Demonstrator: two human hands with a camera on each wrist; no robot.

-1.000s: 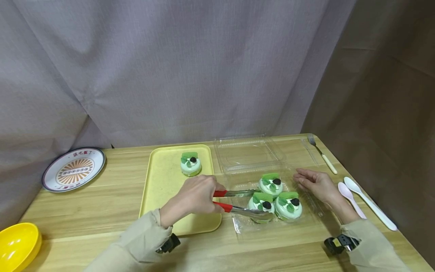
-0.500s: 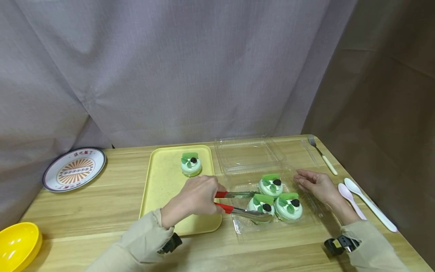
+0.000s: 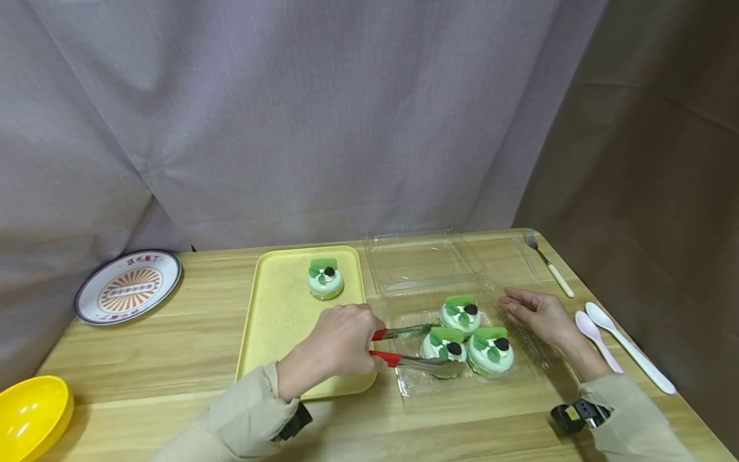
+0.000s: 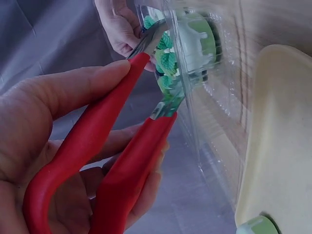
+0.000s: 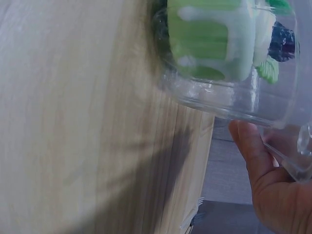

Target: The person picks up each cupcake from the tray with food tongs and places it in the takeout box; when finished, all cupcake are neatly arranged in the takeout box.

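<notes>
My left hand (image 3: 343, 340) grips red-handled tongs (image 4: 131, 165). In the head view their metal arms lie on either side of the front-left cake (image 3: 443, 346), a small pale green one with cream, leaves and a dark berry. Two similar cakes, one behind (image 3: 460, 316) and one to the right (image 3: 489, 351), share the clear plastic container (image 3: 412, 388). My right hand (image 3: 545, 317) holds the container's right edge; in the right wrist view its fingers meet the clear rim, partly seen through plastic. Another such cake (image 3: 325, 280) sits on the yellow tray (image 3: 277, 308).
The container's open lid (image 3: 424, 260) lies behind it. To the right are a fork (image 3: 551, 266), a pink spoon (image 3: 597, 340) and a white spoon (image 3: 629, 346). A patterned plate (image 3: 128, 289) and a yellow bowl (image 3: 31, 417) stand at the left. A curtain hangs behind the table.
My left hand and the tongs have shifted slightly right and toward me, and the tong handles sit a little closer together. The cakes and my right hand look unmoved.
</notes>
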